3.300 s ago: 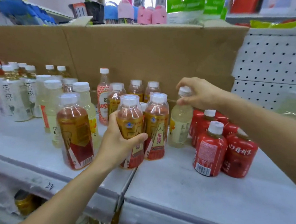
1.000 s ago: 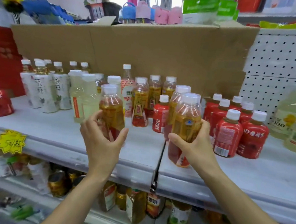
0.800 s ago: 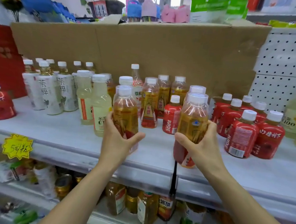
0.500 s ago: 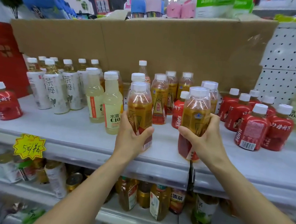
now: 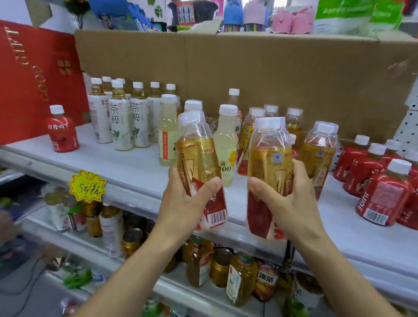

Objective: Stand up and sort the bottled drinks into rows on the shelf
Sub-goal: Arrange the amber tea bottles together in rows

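Lifted higher above the shelf (image 5: 124,167) now: your left hand (image 5: 185,205) grip wraps the left amber bottle (image 5: 199,154), right hand (image 5: 292,205) grip the right amber bottle (image 5: 269,159), probably to re-row both.

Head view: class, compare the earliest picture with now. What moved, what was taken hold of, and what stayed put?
The right hand took hold of the right amber bottle; the left hand kept gripping the left amber bottle. Both were lifted off the shelf toward the person. Red bottles and white tea bottles stayed standing.
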The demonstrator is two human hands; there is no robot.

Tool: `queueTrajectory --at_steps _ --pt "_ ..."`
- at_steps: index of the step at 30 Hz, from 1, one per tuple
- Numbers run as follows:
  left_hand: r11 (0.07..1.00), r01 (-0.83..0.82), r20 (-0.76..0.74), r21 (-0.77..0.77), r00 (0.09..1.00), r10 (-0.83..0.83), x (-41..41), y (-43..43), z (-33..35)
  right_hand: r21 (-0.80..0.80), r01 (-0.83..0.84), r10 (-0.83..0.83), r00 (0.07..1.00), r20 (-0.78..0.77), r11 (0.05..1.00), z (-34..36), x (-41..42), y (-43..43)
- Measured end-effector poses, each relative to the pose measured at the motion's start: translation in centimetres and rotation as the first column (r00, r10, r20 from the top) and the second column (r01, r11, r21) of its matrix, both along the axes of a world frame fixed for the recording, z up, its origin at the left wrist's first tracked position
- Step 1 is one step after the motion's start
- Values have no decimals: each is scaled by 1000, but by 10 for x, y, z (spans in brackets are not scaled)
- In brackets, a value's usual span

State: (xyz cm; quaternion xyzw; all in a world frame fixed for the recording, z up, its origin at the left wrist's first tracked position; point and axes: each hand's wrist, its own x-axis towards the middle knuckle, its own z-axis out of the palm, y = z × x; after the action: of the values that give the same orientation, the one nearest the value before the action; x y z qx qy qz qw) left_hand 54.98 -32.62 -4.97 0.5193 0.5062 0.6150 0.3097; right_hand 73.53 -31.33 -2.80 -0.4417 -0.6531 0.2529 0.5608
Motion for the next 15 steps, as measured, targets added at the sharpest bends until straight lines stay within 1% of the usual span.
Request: queueTrajectory --at_steps 2,7,12,15 --pt "999 -19 28 -29 999 20 -14 -6 -1 -13 -22 21 999 -33 1000 0 -11 -2" --pt "998 -45 43 -48 998 48 -54 -1 -4 -57 -68 64 996 -67 996 0 -43 5" --pt "999 -13 8 -48 1000 13 -96 30 -3 -75 -44 35 993 -116 996 -2 -82 22" --pt "999 26 -14 -40 1000 -27 -117 53 0 -89 -9 -1 994 -113 996 -2 -107 36"
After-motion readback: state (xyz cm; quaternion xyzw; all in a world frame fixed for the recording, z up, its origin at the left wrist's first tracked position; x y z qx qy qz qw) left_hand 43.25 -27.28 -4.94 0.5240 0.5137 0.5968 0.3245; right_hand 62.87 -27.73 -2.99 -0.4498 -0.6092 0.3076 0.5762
